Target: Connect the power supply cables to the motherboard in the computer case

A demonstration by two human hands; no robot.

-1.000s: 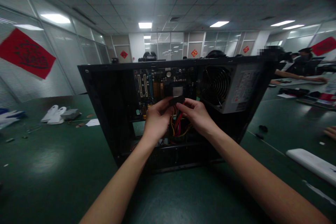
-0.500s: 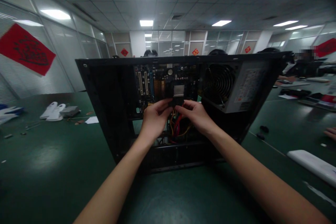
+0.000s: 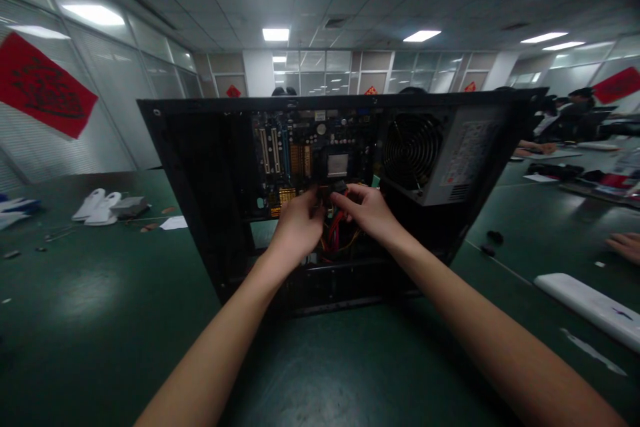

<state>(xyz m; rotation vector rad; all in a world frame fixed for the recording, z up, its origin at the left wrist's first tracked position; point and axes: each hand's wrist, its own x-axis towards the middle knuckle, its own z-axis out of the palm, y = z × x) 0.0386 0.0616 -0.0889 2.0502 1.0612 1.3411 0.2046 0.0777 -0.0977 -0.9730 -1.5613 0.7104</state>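
Note:
An open black computer case (image 3: 330, 101) stands on the green table in front of me, its inside facing me. My right hand (image 3: 373, 210) pinches a black power connector (image 3: 341, 186) with red and yellow wires (image 3: 336, 235) hanging below it. Beside it, my left hand (image 3: 299, 223) reaches to the lower part of the motherboard (image 3: 345, 137), fingers curled in; what they hold is hidden. Just above the hands sits the square metal-topped processor (image 3: 338, 165). Gold heat sinks (image 3: 301, 160) lie left of it.
A power supply (image 3: 457, 163) with a round fan grille fills the case's upper right. White objects (image 3: 103, 207) and a grey box (image 3: 130, 207) lie on the table at left. At right are a white long device (image 3: 590, 307), small black pieces (image 3: 495, 237) and another person's hand (image 3: 625, 245).
The view has shifted slightly. My right hand has raised the connector, so its black end now shows above my fingers. My left hand stays close by, fingers curled in.

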